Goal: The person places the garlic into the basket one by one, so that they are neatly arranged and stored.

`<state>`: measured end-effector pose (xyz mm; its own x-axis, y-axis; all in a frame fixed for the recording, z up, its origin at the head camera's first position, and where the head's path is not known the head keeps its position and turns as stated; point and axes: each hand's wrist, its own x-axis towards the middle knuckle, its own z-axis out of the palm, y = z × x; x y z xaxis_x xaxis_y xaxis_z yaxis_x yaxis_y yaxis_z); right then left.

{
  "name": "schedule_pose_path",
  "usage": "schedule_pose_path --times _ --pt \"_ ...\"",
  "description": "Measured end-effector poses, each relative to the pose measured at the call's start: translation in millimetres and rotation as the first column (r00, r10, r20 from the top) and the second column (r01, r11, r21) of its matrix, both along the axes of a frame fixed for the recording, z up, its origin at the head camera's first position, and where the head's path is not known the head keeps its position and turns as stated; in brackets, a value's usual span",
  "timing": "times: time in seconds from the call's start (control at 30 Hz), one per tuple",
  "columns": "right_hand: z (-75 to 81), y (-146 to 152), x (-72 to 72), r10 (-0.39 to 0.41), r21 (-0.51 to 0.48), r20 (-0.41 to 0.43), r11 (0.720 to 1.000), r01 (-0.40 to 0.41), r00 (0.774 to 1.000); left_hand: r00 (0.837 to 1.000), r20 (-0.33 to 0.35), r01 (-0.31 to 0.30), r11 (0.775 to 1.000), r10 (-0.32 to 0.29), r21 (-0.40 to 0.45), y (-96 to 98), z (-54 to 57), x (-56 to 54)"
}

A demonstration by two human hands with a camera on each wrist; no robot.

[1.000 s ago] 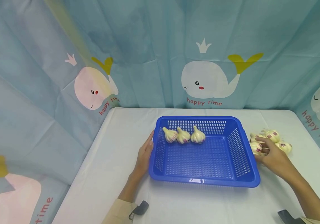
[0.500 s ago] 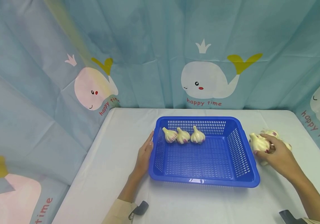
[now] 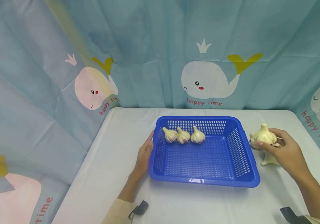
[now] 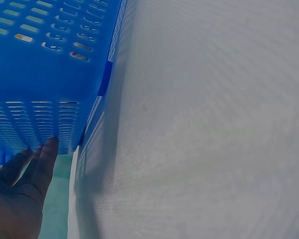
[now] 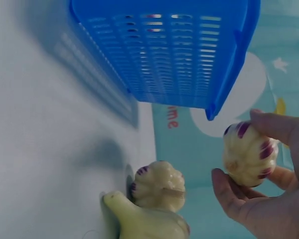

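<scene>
My right hand [image 3: 290, 152] holds a cream garlic bulb [image 3: 265, 135] with purple patches between thumb and fingers, stem up, above the table right of the blue basket [image 3: 199, 182]. In the right wrist view the held bulb [image 5: 250, 153] is clear of the table. My left hand [image 3: 143, 157] rests along the basket's left side; in the left wrist view its straight fingers [image 4: 47, 157] touch the slotted wall. Three garlic bulbs stand in a row inside at the back left, the middle bulb [image 3: 183, 136] among them.
Below and behind the right hand lie more garlic bulbs, one bulb [image 3: 269, 159] partly covered by the hand and another bulb [image 3: 252, 141] beside the basket's right wall. A white cloth [image 3: 115, 149] covers the table. A blue whale-print curtain [image 3: 154, 77] hangs behind.
My right hand has picked a garlic bulb from the pile, lifted it and turned it stem up, moving slightly right. The left hand and basket have stayed in place.
</scene>
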<state>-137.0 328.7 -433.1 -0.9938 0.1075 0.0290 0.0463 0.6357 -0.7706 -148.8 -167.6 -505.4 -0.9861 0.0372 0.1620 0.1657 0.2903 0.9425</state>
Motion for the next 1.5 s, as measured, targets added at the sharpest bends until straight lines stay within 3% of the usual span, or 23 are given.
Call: schedule_pose_path --times 0.33,0.93,1.5 --pt "10.8 -5 -4.0 -0.002 -0.037 -0.010 0.999 0.002 1.000 1.000 0.001 0.002 1.000 -0.002 0.002 -0.2 -1.3 -0.3" --pt "36.9 -24 -15.6 -0.022 -0.065 -0.122 0.998 0.014 0.992 1.000 0.000 -0.007 1.000 0.007 0.002 0.5 0.7 1.3" --pt "53.4 -46 -23.8 0.032 -0.140 -0.220 0.988 -0.065 0.975 1.000 -0.012 0.001 1.000 -0.001 -0.005 0.2 -1.9 -0.5"
